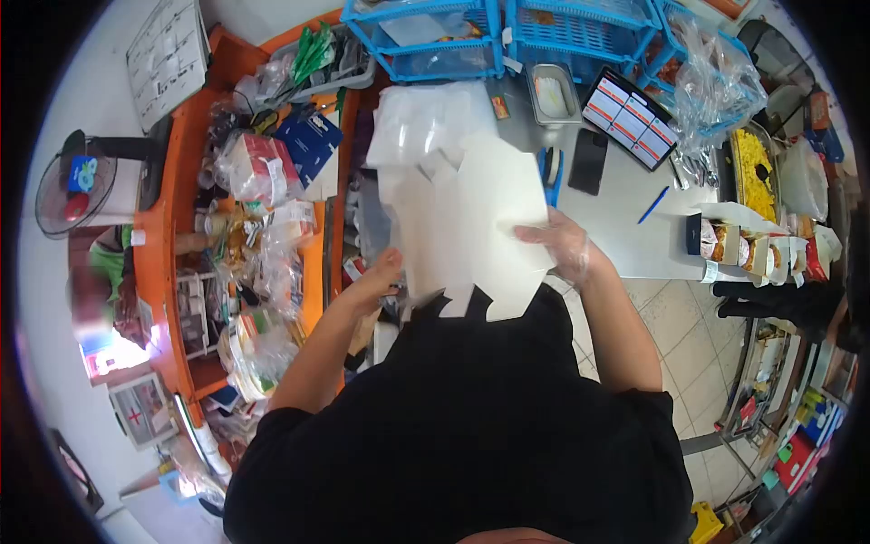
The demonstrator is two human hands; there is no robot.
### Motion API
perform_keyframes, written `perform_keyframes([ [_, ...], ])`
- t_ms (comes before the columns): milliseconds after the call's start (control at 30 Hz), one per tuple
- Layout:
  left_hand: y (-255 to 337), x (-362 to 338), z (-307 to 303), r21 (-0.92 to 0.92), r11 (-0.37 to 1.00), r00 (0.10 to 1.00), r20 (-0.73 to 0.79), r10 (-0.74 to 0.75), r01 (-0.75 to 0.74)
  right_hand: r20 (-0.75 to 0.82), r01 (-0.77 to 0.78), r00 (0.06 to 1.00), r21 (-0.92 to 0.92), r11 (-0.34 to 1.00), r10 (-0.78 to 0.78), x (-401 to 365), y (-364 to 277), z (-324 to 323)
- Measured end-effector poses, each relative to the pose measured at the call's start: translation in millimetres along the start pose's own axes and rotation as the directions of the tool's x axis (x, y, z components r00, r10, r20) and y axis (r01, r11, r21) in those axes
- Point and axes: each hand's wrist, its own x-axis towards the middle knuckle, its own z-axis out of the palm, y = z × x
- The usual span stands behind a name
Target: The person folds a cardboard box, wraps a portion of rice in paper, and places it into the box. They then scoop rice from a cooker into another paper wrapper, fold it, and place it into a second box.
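A large white cardboard box blank (pixel 480 227), partly creased and with notched flaps, is held up in front of my body. My right hand (pixel 564 247) grips its right edge, thumb on the face and fingers behind; clear glove plastic shows near the wrist. At the blank's left edge, my left hand (pixel 385 275) is curled with its fingers partly hidden. Behind the blank lies a stack of clear plastic bags (pixel 435 113). Just right of it is a blue-handled item (pixel 553 181), half covered.
The steel counter (pixel 616 240) bears a phone (pixel 589 161), a tablet (pixel 630 118), a blue pen (pixel 652 205), a metal container (pixel 553 95), a tray of yellow food (pixel 754 172) and filled food boxes (pixel 725 247). Blue baskets (pixel 435 63) line the back. Cluttered orange shelving (pixel 172 263) stands left. Other people are at both sides.
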Motion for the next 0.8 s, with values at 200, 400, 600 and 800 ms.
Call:
perform_keyframes([
  [200,50,95,-57,0.169,0.815,0.763,-0.288,0.578,-0.554,-0.124,0.07,0.989,-0.063,0.996,-0.077,52,23,11],
  [400,36,161,-50,0.598,0.664,0.663,-0.275,0.696,-0.45,-0.41,-0.026,0.912,-0.057,0.998,0.001,105,110,-8],
  [600,19,153,-33,0.561,0.656,0.647,-0.257,0.718,-0.505,-0.692,0.047,0.721,0.002,0.999,-0.032,109,173,-8],
  [800,21,117,-33,0.763,0.373,0.383,-0.178,0.907,-0.529,-0.729,-0.109,0.628,-0.429,0.897,-0.272,128,183,-35],
])
